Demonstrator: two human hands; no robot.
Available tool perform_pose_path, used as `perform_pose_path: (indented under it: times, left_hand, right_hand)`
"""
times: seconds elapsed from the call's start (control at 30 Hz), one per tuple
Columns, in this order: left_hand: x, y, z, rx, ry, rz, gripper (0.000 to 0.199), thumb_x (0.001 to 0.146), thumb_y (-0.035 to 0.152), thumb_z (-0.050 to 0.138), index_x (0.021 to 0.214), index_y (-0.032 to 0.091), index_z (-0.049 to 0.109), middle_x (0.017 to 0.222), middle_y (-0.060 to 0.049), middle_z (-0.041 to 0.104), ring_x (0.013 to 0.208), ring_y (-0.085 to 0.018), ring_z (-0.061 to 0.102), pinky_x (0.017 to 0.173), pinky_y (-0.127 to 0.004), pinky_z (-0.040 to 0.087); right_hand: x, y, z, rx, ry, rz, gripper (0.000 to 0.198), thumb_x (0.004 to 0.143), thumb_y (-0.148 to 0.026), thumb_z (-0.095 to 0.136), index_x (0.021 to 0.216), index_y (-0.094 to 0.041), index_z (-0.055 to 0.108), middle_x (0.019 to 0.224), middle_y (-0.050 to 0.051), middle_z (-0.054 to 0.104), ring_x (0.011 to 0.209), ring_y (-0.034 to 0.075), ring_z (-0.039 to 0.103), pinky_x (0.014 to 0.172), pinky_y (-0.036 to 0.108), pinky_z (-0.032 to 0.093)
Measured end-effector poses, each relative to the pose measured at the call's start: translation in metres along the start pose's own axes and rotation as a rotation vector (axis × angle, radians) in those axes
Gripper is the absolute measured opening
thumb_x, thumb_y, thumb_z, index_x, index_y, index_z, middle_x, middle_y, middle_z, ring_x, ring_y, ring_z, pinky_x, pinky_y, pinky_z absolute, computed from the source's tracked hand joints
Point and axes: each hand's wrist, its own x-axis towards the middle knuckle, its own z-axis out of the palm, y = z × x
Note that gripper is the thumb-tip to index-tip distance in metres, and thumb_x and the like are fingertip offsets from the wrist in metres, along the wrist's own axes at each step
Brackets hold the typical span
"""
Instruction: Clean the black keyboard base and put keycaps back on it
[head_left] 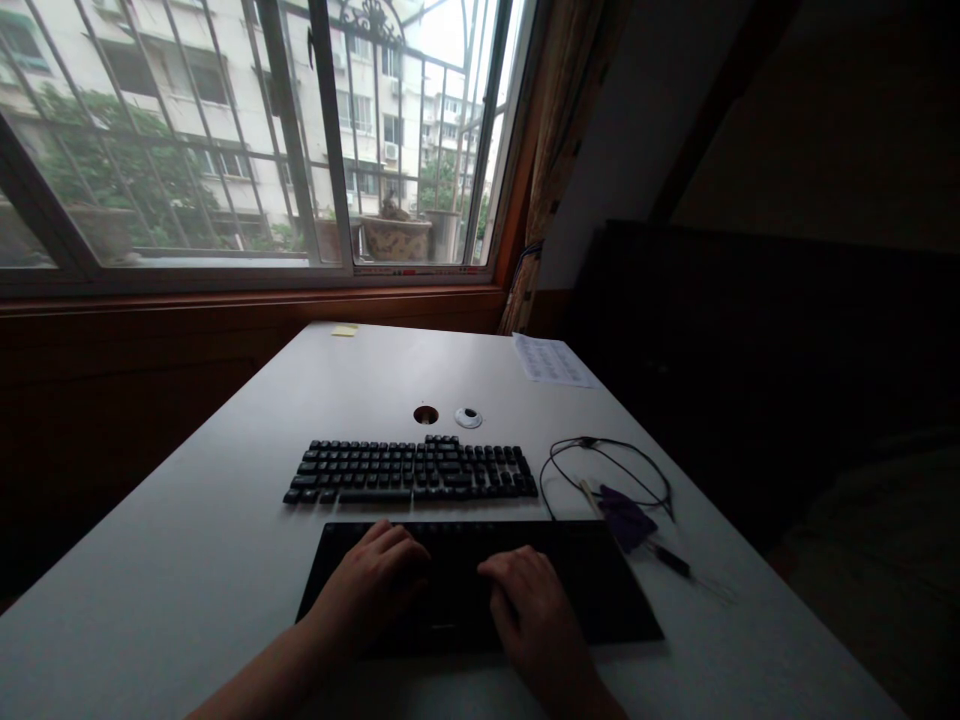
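A wide black keyboard base (450,590) lies flat on the white table in front of me, its surface too dark to make out well. My left hand (382,570) rests over its left half, fingers bent and slightly apart, tips lost in shadow. Over the right half is my right hand (529,595), with the thumb apart from the curved fingers. I see nothing held in either hand. Just beyond the base, loose black keycaps (375,470) are laid out in rows like a full keyboard, with white tabletop showing between them.
Right of the base lie a looped black cable (660,475), a purple cloth (626,518), a thin light stick (590,495) and a black-handled tool with thin wires (671,560). Farther back are a round hole (426,414), a ring-shaped cover (469,417), printed paper (555,360) and yellow notes (344,330).
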Motion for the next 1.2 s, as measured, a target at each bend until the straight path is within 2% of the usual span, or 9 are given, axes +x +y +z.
perform_pose_path:
  times: [0.2, 0.43, 0.8, 1.2]
  left_hand:
    - [0.001, 0.002, 0.002, -0.021, -0.005, -0.024, 0.025, 0.079, 0.007, 0.08, 0.095, 0.021, 0.068, 0.095, -0.003, 0.071, 0.092, -0.024, 0.063, 0.08, -0.035, 0.053]
    - [0.002, 0.004, 0.007, -0.049, -0.028, -0.046, 0.021, 0.079, 0.008, 0.08, 0.092, 0.021, 0.069, 0.092, -0.002, 0.073, 0.09, -0.023, 0.064, 0.077, -0.032, 0.052]
    - [0.002, 0.004, 0.013, -0.076, 0.039, -0.027, 0.015, 0.082, 0.01, 0.076, 0.089, 0.023, 0.073, 0.086, -0.002, 0.075, 0.084, -0.021, 0.065, 0.074, -0.031, 0.052]
    - [0.003, 0.003, 0.017, -0.126, -0.008, -0.042, 0.019, 0.077, 0.01, 0.086, 0.087, 0.022, 0.075, 0.085, 0.001, 0.077, 0.085, -0.022, 0.064, 0.076, -0.032, 0.049]
  right_hand:
    - [0.004, -0.006, 0.003, -0.024, -0.06, -0.05, 0.03, 0.093, -0.004, 0.052, 0.113, -0.024, 0.064, 0.1, 0.004, 0.073, 0.09, 0.021, 0.066, 0.082, 0.038, 0.05]
    - [0.004, -0.008, 0.009, -0.034, -0.079, -0.081, 0.016, 0.101, -0.018, 0.058, 0.114, -0.025, 0.065, 0.098, 0.003, 0.074, 0.086, 0.021, 0.066, 0.079, 0.038, 0.05]
    - [0.002, -0.009, 0.016, -0.056, -0.088, -0.055, 0.018, 0.102, -0.024, 0.061, 0.119, -0.027, 0.065, 0.102, 0.003, 0.075, 0.088, 0.022, 0.066, 0.078, 0.04, 0.05]
    - [0.005, -0.014, 0.019, -0.062, -0.077, -0.054, 0.015, 0.104, -0.027, 0.057, 0.118, -0.026, 0.065, 0.097, 0.002, 0.075, 0.084, 0.023, 0.064, 0.076, 0.041, 0.047]
